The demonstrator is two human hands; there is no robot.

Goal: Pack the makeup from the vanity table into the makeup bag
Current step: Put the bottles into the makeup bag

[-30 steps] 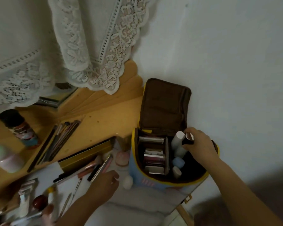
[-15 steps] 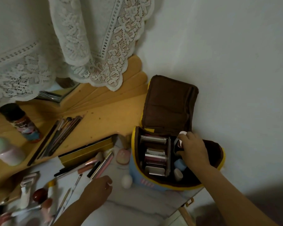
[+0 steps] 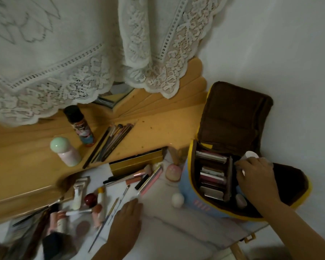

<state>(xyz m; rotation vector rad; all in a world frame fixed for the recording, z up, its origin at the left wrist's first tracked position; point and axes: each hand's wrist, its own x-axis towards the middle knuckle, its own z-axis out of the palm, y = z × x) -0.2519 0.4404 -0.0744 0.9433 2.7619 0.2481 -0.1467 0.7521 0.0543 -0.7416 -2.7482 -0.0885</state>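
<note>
The blue makeup bag (image 3: 199,203) with a yellow rim stands open at the right, its brown lid (image 3: 233,119) leaning on the wall. Several flat palettes (image 3: 212,177) stand upright in its left compartment. My right hand (image 3: 257,179) reaches down into the right compartment among small bottles, beside a white bottle cap (image 3: 251,154). Its fingers curl downward and hide whatever is under them. My left hand (image 3: 126,218) lies palm down on the white tabletop (image 3: 176,231), holding nothing, next to thin brushes and pencils (image 3: 113,209).
Loose makeup lies left of the bag: a white egg sponge (image 3: 177,199), a pink round compact (image 3: 174,172), a pink tube (image 3: 151,179), a gold box (image 3: 137,162), brushes (image 3: 111,141), a spray can (image 3: 80,126) and a green-capped bottle (image 3: 64,151). A lace cloth (image 3: 83,62) hangs above.
My right hand has gone from the bag's rim, holding a small dark item, down into the right compartment. My left hand has drawn back from the sponge and flattened on the table.
</note>
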